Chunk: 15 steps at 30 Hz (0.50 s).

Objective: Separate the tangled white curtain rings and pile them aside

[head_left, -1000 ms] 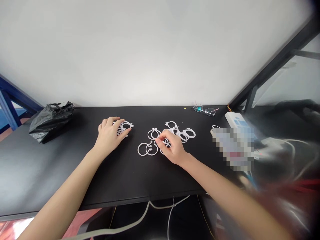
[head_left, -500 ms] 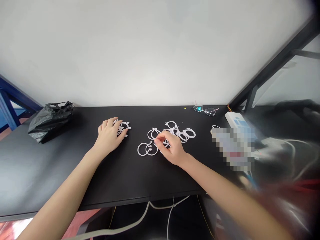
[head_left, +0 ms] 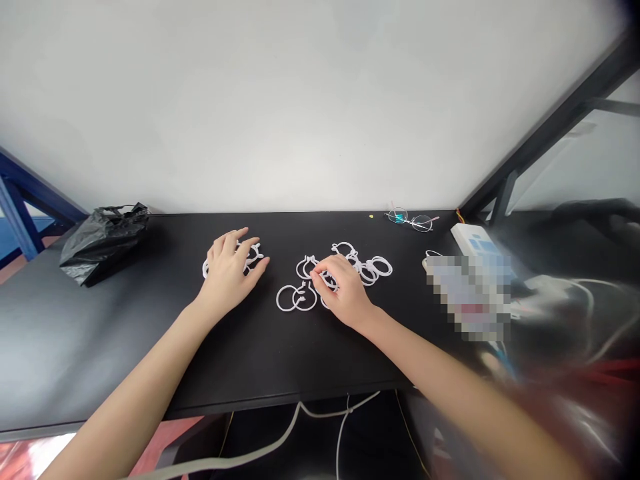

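Note:
My left hand point(head_left: 227, 270) is over a small group of white plastic curtain rings point(head_left: 254, 252) on the left of the black tabletop. Its fingers are spread and hold nothing, and the hand hides part of those rings. A larger loose pile of the same open rings with knobbed ends point(head_left: 369, 272) lies in the middle. Above its left part, my right hand point(head_left: 343, 293) is closed, thumb and forefinger pinched at the edge of a ring point(head_left: 303, 268). The palm covers some rings below. Two overlapping rings point(head_left: 289, 298) lie just left of this hand.
A crumpled black plastic bag point(head_left: 105, 243) sits at the far left. Eyeglasses point(head_left: 421, 223) lie at the back near the wall. On the right are a white box with blue print point(head_left: 473, 240), a blurred-out item, and clear plastic with cables point(head_left: 555, 300). Cables point(head_left: 260, 453) hang below the front edge.
My left hand has shifted slightly right, its fingers spreading, and a ring now shows at its left side. My right hand has barely moved and stays pinched.

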Tool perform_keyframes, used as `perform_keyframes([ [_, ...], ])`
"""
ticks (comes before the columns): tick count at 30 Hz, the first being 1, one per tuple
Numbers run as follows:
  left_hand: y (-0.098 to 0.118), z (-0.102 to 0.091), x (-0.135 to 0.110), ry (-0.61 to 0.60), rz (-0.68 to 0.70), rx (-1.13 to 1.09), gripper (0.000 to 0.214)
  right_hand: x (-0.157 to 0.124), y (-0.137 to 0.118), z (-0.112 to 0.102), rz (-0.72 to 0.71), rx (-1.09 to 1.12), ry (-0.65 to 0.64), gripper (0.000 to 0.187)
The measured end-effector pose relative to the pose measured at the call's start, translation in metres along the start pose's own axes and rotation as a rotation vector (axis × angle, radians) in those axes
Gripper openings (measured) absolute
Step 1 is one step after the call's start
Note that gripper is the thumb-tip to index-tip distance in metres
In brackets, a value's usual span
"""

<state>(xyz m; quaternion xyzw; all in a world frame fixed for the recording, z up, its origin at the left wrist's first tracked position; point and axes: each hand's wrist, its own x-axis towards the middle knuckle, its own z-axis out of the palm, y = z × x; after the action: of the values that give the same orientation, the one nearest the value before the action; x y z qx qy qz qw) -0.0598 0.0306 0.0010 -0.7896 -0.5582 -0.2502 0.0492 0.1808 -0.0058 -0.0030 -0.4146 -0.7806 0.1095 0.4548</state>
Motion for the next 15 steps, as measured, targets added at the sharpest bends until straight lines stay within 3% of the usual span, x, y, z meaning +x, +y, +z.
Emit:
perform_keyframes([
  [3, 0.017, -0.001, -0.003, 0.014, 0.127, -0.094, 0.035, -0.001, 0.003, 0.002, 0.03, -0.064, -0.086, 0.011],
  [8, 0.036, 0.002, -0.009, -0.153, 0.329, -0.259, 0.031, -0.003, 0.004, 0.004, 0.065, -0.099, -0.195, 0.007],
  [15, 0.035, 0.008, -0.013, -0.286, 0.354, -0.253, 0.036, -0.004, 0.004, 0.005, 0.036, -0.112, -0.239, 0.008],
])
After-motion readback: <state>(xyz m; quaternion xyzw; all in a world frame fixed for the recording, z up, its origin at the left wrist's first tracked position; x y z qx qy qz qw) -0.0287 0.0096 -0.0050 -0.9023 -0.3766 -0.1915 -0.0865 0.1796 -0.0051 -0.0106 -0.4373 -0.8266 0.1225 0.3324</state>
